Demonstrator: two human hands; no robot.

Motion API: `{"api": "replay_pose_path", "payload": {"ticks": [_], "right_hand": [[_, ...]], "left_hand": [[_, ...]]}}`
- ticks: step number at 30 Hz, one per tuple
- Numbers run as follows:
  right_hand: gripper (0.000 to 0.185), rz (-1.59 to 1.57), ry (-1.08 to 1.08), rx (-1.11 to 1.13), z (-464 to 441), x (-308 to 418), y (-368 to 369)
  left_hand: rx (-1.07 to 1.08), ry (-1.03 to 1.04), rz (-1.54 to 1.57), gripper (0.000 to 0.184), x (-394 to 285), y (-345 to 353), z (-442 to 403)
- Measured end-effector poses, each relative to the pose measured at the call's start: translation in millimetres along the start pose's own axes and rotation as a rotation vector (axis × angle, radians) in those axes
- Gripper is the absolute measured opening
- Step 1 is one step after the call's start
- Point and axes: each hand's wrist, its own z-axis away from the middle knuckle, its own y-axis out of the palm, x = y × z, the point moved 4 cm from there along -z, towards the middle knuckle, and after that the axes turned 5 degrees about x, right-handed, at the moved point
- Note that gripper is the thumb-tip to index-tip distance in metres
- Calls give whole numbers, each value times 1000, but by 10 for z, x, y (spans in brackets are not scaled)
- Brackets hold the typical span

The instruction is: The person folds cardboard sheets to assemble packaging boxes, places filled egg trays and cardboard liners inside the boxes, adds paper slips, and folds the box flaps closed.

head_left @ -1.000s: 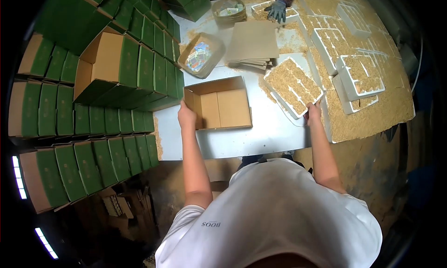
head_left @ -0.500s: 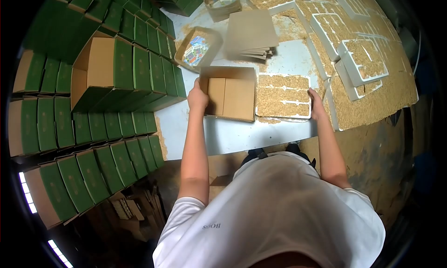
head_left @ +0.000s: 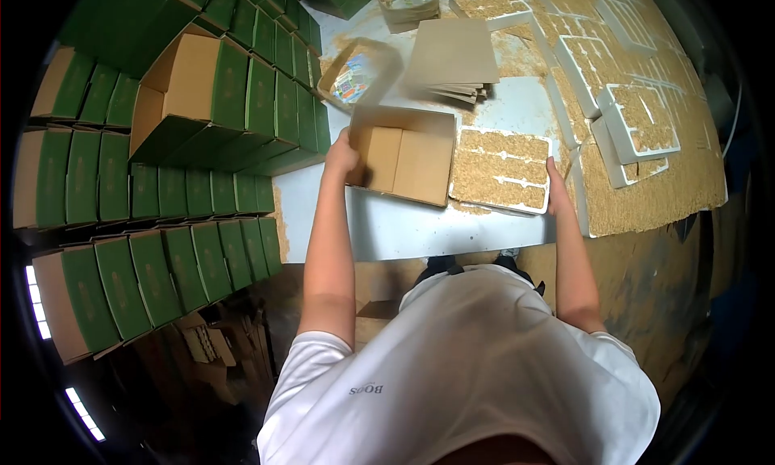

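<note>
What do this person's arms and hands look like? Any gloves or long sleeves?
The left hand and right hand are bare, with no gloves; no watch shows at either wrist. The white sleeves are short, ending above the elbows.

One head-worn camera looks forward and steeply down past the wearer's white shirt (head_left: 468,368), across the lower frame, toward the table (head_left: 404,232) beyond.

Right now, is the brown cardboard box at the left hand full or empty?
Empty: the brown cardboard box shows only bare inner panels.
</note>
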Motion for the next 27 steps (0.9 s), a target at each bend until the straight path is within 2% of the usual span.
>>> {"api": "replay_pose_path", "payload": {"ticks": [3, 7, 12, 14, 16, 19, 22, 27], "right_hand": [[71, 43, -107, 31, -29, 33, -26], [67, 55, -203, -6, -201, 17, -319], [66, -90, -149, -10, 43, 300, -489], [67, -186, -102, -33, 116, 443, -495], [67, -208, -150, 38, 265, 714, -387], [65, -198, -221, 116, 406, 1079, -145], [63, -162, -234, 199, 587, 1410, 161], [66, -58, -226, 352, 594, 1684, 801]], "left_hand": [[66, 113, 197, 64, 571, 238, -451], [38, 118, 193, 66, 347, 124, -274], [54, 28, 43, 66, 75, 119, -70], [56, 52, 66, 60, 31, 156, -28], [35, 82, 99, 57, -52, 102, 56], [1, 6, 140, 50, -310, 169, 293], [-10, -34, 113, 49, -558, 305, 469], [-65, -25, 251, 46, -879, 611, 626]]}}
